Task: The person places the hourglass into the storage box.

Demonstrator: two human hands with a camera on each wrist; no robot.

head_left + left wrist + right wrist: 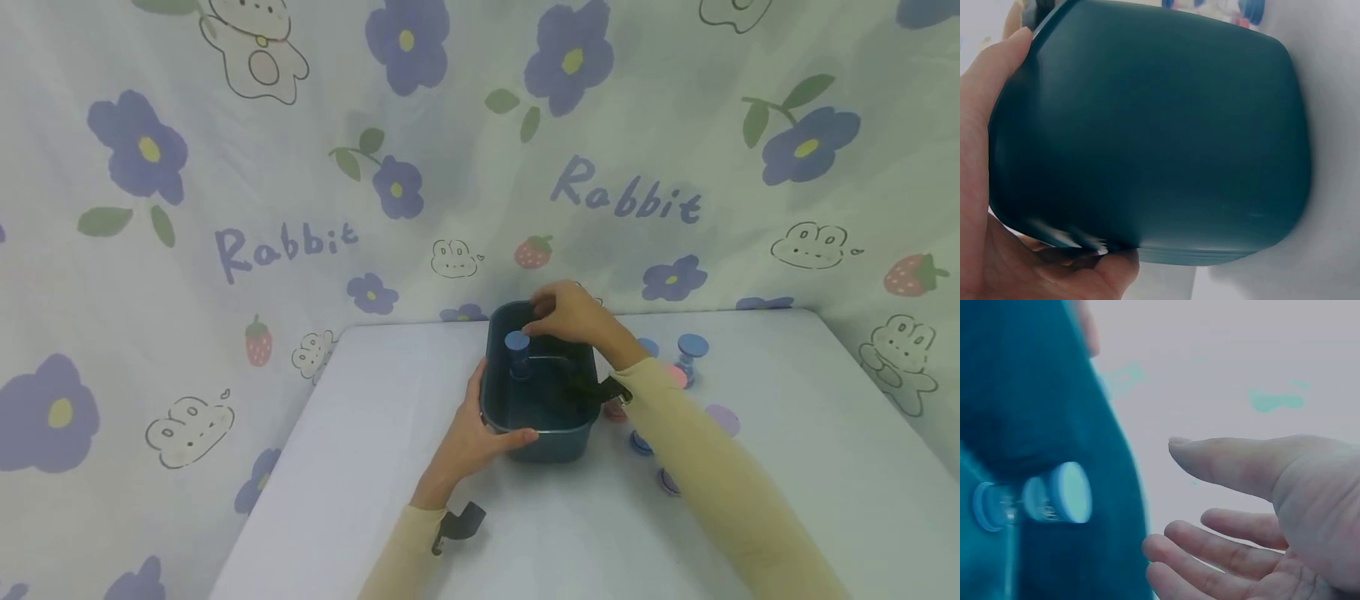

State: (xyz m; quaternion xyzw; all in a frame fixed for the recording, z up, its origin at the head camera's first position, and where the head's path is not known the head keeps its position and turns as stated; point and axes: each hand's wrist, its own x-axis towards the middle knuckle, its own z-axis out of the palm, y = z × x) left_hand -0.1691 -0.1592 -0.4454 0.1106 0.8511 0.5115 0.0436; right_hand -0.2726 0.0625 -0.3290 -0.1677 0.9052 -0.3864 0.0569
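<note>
A dark teal bin (546, 448) stands on the white table. My left hand (468, 442) grips its near left corner, thumb across the near end and fingers along the left side; the left wrist view shows the bin wall (1160, 125) filling most of the picture. Inside the bin a sand timer (517, 342) with blue round ends and a clear waist stands upright. Over the bin's far part is my right hand (570, 312), close beside the timer's top. In the right wrist view its fingers (1229, 559) are spread apart from the timer (1072, 492) and hold nothing.
Right of the bin stand several more timers, among them a blue one (693, 346), a pink one (676, 377) and a purple one (722, 419). My right forearm partly hides some. A patterned curtain (465, 167) hangs behind the table (390, 400).
</note>
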